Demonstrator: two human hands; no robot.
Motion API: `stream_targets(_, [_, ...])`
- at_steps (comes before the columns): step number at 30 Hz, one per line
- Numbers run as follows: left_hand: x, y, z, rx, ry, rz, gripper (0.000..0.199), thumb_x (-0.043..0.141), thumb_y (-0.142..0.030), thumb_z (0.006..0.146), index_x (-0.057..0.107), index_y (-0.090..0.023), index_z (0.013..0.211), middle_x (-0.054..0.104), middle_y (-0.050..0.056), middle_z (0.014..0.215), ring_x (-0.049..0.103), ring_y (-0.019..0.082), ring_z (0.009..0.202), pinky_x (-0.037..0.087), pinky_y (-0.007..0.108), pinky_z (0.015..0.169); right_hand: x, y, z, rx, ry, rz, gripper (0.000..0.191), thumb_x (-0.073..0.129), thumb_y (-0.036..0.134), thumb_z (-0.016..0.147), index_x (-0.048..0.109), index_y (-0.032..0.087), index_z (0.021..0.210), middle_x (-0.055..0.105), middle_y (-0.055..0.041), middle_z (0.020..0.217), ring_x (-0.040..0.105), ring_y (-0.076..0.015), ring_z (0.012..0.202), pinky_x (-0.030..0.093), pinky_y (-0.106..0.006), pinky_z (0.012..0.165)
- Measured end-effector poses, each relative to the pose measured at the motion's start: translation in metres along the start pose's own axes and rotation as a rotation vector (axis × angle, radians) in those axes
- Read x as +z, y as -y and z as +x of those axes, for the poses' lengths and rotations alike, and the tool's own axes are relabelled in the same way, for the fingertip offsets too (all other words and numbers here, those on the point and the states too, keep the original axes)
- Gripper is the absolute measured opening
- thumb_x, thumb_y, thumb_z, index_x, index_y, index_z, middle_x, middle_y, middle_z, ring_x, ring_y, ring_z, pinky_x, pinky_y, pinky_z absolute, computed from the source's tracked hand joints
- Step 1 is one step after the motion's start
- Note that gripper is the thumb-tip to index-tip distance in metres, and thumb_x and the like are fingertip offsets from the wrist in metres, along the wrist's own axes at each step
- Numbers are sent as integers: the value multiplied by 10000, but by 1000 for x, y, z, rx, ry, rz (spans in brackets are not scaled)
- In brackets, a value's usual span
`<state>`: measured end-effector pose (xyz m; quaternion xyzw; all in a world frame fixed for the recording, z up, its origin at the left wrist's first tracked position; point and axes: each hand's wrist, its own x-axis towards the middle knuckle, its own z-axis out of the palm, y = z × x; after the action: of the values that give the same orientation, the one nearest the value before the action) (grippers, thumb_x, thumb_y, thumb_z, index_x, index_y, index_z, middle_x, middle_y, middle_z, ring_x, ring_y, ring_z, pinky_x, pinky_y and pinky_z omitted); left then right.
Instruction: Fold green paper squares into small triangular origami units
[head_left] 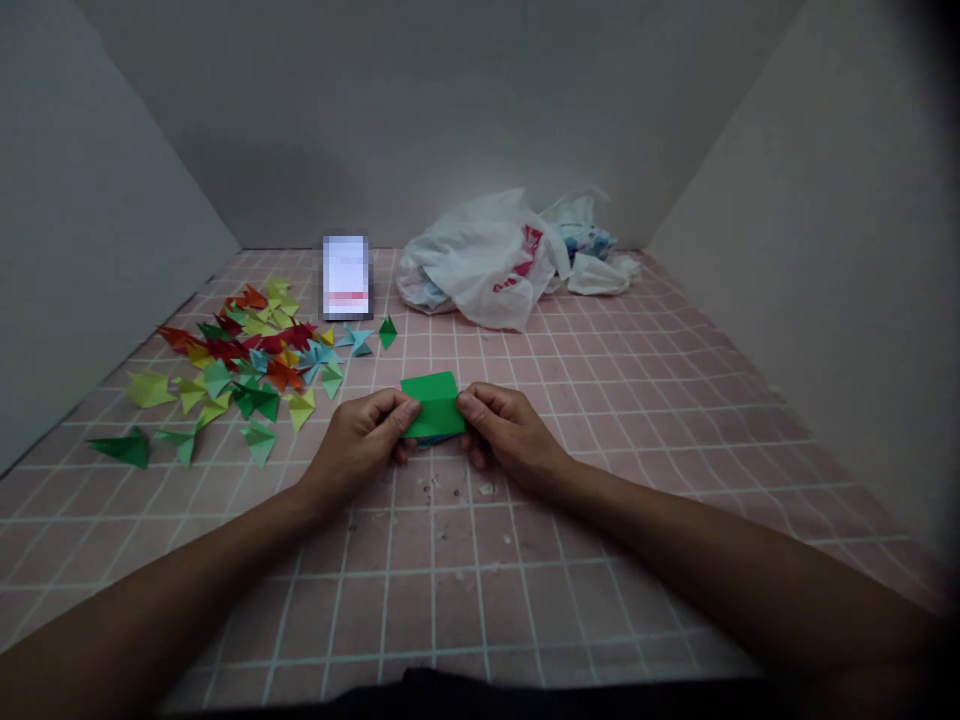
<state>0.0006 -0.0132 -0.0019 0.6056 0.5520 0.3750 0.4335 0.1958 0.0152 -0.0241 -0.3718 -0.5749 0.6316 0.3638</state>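
A small green paper with a crease across it is held up at the middle of the view. My left hand pinches its left edge between thumb and fingers. At the right edge, my right hand grips it the same way. Something darker and bluish shows just under the paper's lower edge; what it is cannot be made out. Folded paper pieces in green, yellow, red, orange and light blue lie in a loose pile to the left of my left hand.
A lit phone stands behind the pile. White plastic bags lie at the back. Small scraps dot the pink checked cloth near my hands. Grey walls enclose the sides and back.
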Motion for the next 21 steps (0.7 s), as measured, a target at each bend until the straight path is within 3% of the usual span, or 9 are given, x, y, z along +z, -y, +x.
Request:
stream_targets(3, [-2,1,2,31,-3,32,316,566,-408,921,635,-170,725,576,-38,574,513,100,525,377,221,529,0,-1,1,22,42,7,286,646,411,865,489,207,741,556,63,556,465,-67,387,324,-192,373])
stream_targets(8, [-2,4,4,149,47,134,183,685,-329,821,705,-172,731,621,-17,695,542,122,668,400,239,634,1,1,-1,43,80,-84,279,633,357,863,478,204,688,525,67,531,448,-64,376,307,-192,367])
stream_targets(12, [1,3,2,16,1,-7,226,670,-367,827,692,-168,721,572,-20,677,487,115,628,368,238,582,1,1,1,17,8,18,256,626,423,874,538,201,782,546,62,573,469,-76,422,335,-206,409])
stream_targets(15, [2,1,2,-23,-20,-94,228,675,-366,819,705,-165,715,579,-4,721,506,121,672,380,239,600,-1,1,3,11,51,13,244,696,390,826,577,183,774,522,60,568,448,-75,465,315,-213,441])
stream_targets(21, [5,1,2,-140,150,-163,253,699,-371,781,617,-166,659,527,-41,577,461,90,522,345,220,514,1,1,2,-44,-14,76,260,673,353,852,513,189,729,477,62,618,439,-72,522,337,-218,490])
